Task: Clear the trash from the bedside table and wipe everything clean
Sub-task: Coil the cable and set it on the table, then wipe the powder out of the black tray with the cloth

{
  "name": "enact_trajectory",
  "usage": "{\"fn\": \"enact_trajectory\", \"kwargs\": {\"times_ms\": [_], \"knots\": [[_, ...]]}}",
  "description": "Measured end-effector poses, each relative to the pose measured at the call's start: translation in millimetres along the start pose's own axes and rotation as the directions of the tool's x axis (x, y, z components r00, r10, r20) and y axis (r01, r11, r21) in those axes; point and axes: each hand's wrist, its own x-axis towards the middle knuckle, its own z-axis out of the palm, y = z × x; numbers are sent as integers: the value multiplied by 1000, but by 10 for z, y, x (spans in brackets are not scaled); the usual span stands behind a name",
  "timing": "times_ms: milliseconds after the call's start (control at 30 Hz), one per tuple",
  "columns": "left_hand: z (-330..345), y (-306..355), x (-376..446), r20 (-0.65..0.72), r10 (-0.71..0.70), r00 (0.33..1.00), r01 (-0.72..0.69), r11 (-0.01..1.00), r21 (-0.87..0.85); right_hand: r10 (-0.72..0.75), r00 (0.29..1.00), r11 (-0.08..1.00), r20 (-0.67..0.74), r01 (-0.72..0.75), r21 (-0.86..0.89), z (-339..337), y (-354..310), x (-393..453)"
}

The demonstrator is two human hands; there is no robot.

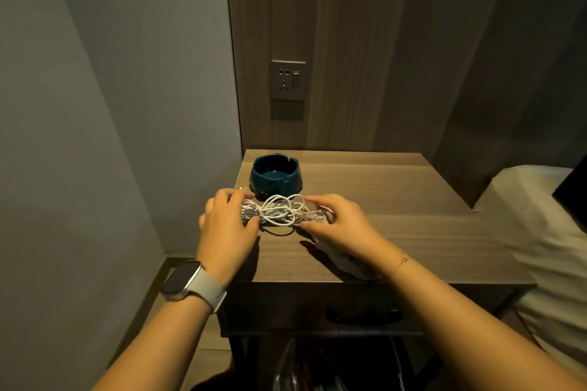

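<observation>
Your left hand (227, 225) — fingers curled round the left end of the cable (276, 211), gripping it. Your right hand (333, 219) — thumb and forefinger pinching the cable's right end, with a crumpled cloth (341, 259) under the palm; whether it grips the cloth, you cannot tell. Cable: white, coiled, on the table (397, 200) near its left edge. Ashtray (275, 176): dark teal, just beyond the cable, far left corner. Outlet (288, 80) on the wood panel behind. Pillow (533, 200) to the right.

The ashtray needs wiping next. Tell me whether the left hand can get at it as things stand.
Probably yes: the dark teal ceramic ashtray sits just beyond the left hand, nothing between, though that hand grips the coiled white cable.
</observation>
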Motion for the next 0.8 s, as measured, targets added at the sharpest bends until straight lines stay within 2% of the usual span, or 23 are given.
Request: {"fn": "enact_trajectory", "kwargs": {"times_ms": [67, 167, 267, 333, 467, 567, 800], "knots": [[-95, 126, -93, -41, 45, 998, -43, 998, 43, -7, 998, 999, -55, 10, 52, -131, -59, -91], [-225, 372, -207, 7, 86, 996, -86, 996, 12, -10, 976, 995, -215, 31, 94, -386, -134, -358], [-256, 722, -343, 86, 131, 988, -109, 968, -228, 13, 962, 991, -274, 23, 130, -668, -127, -768], [-223, 1037, -494, 166, 146, 975, -56, 889, -454, 60, 962, 988, -266, -20, 152, -844, -68, -1082], [51, 1605, -880, 258, 206, 944, 1, 780, -625, 149, 929, 977, -339, -85, 196, -1130, 164, -1781], [353, 1974, -1210, 318, 254, 914, 26, 744, -668, 231, 876, 958, -424, -130, 254, -1310, 384, -2310], [1051, 2877, -1717, 448, 343, 826, 81, 713, -696, 385, 768, 911, -513, -228, 343, -1858, 987, -3249]]}}
